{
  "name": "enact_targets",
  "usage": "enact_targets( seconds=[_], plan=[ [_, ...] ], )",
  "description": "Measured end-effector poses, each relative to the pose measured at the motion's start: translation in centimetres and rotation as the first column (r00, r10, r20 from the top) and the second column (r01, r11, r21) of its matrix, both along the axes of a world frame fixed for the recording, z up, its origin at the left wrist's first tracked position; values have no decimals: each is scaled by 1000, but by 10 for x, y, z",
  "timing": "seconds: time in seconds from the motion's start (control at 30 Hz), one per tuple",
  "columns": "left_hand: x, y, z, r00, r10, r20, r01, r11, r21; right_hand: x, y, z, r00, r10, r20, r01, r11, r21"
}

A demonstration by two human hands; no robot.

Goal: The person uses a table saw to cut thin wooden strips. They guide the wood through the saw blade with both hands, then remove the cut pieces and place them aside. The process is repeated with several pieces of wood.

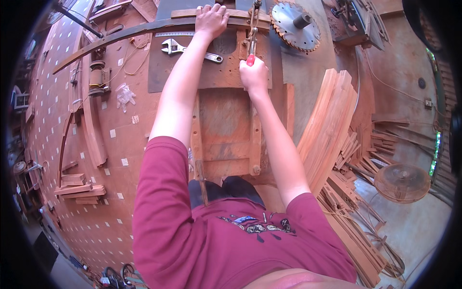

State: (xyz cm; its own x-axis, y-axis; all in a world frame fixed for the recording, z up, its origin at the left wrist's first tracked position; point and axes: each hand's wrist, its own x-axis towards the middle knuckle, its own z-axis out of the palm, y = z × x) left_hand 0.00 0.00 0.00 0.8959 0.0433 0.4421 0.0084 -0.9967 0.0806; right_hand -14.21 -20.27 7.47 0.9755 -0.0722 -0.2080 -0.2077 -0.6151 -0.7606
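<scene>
The wooden strip (163, 24) lies beyond the wrench (175, 47), left of the saw blade (288, 27)

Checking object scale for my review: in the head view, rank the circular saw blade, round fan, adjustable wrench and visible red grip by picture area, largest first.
1. Circular saw blade and round fan: too alike to rank
2. Adjustable wrench, partly hidden
3. Red grip

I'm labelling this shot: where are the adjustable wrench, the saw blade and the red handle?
Adjustable wrench (173, 47): head view, on its wide end.
Saw blade (288, 25): head view, on its flat face.
Red handle (250, 59): head view, on its exposed end.
</scene>
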Motion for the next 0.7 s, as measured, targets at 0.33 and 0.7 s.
enact_targets(
  seconds=[0.33, 0.7],
  plan=[
    [42, -10, -5, 996, 27, 81, -17, 993, -116, 35, -10, -5, 1000, 9, -1, -9, 1000, -11],
    [2, -24, -8, 998, 63, 16, -60, 987, -150, -5, -18, -3, 999, -3, -34, 3, 1000, -14]
  ],
)
